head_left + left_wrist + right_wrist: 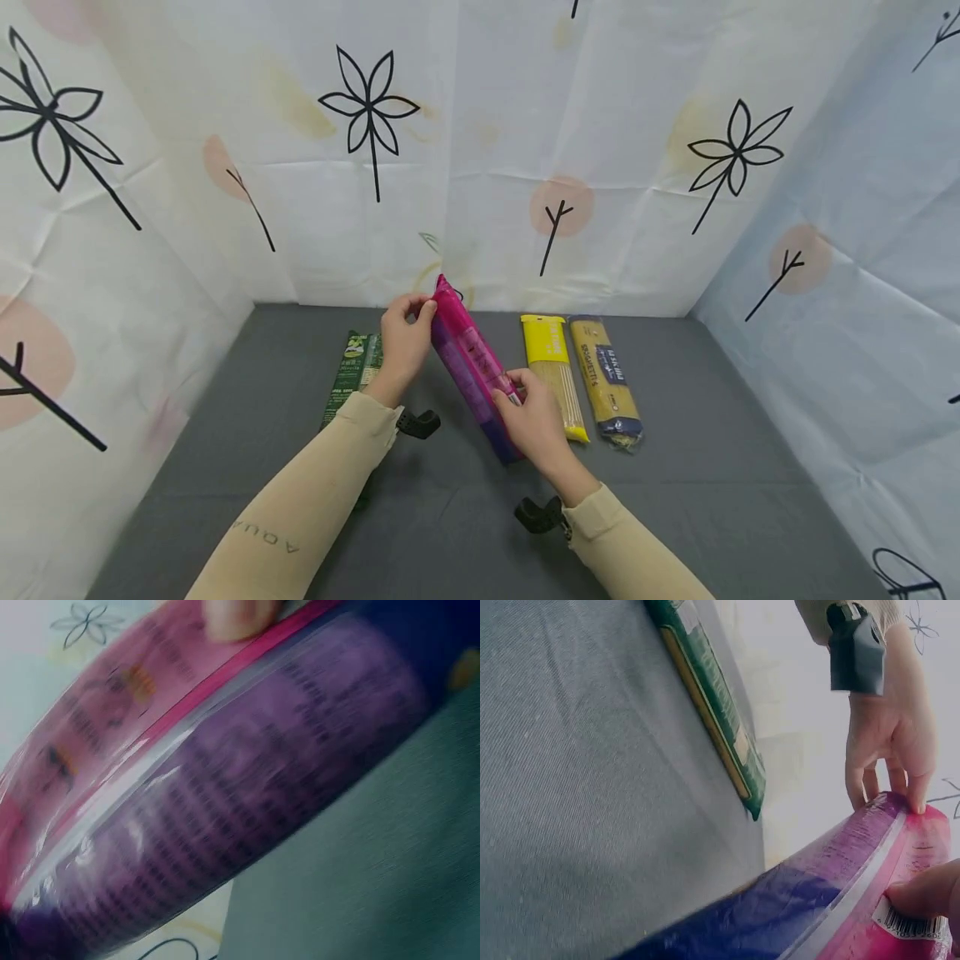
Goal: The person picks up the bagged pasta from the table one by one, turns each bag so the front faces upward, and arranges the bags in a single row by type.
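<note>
While holding the pink-and-purple pack (471, 367) up over the worktop (705, 433), points it longways from 11 to 5 o'clock, head view | pinches its top end with left hand (406, 337), to 4 o'clock of those fingers (855, 784) | pinches nearer its low end with right hand (536, 412), to 10 o'clock
</note>
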Demonstrator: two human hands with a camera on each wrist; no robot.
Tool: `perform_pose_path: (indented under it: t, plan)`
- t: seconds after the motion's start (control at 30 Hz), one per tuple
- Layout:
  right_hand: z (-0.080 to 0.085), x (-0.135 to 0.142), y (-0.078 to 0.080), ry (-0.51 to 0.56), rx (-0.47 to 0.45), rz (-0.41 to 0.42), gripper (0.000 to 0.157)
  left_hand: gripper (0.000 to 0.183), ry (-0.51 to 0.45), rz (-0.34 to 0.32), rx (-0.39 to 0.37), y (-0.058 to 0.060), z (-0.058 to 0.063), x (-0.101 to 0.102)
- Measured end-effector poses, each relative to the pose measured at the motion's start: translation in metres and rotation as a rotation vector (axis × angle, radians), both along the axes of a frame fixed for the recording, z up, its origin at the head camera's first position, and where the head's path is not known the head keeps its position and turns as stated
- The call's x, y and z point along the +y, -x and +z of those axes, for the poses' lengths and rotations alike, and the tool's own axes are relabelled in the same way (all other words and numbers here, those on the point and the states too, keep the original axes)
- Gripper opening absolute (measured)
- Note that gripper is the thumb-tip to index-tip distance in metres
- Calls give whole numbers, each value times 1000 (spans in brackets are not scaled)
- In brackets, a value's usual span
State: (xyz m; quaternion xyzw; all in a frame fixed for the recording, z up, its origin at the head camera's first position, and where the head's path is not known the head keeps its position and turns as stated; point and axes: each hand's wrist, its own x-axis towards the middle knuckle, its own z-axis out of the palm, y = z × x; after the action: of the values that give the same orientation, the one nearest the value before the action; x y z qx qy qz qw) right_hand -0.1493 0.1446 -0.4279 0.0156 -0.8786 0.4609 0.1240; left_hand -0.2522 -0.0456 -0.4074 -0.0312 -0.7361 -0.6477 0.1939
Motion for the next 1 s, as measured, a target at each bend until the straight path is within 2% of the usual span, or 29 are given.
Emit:
perform_pose_path:
  t: [0.07, 0.17, 0.3, 0.37, 0.47, 0.6, 0.73, 0.83, 1.0]
  plan:
    - [1, 0, -1, -97, 63, -1, 21, 24, 9, 0, 4, -9, -3, 2]
    - [2, 1, 0, -307, 199, -4, 20, 35, -22, -59, -79, -21, -4, 6]
    - [1, 3, 3, -555, 371, -7, 18, 49, -192, -187, -254, -32, -1, 11]
    - [0, 3, 5, -628, 430, -8, 17, 55, -302, -234, -323, -33, 0, 12]
    - [-3, 2, 7, -718, 510, -17, 15, 63, -410, -274, -387, -32, 2, 13]
    - [-5, -3, 7, -827, 559, -21, 15, 80, -479, -256, -449, -31, 4, 14]
    - [-6, -9, 6, -872, 591, -7, 19, 95, -508, -207, -488, -30, 4, 15]
    - [-7, -14, 6, -870, 627, -4, 22, 99, -517, -179, -493, -29, 2, 14]
    - [-9, -18, 4, -860, 613, 2, 22, 93, -522, -156, -491, -29, -1, 13]
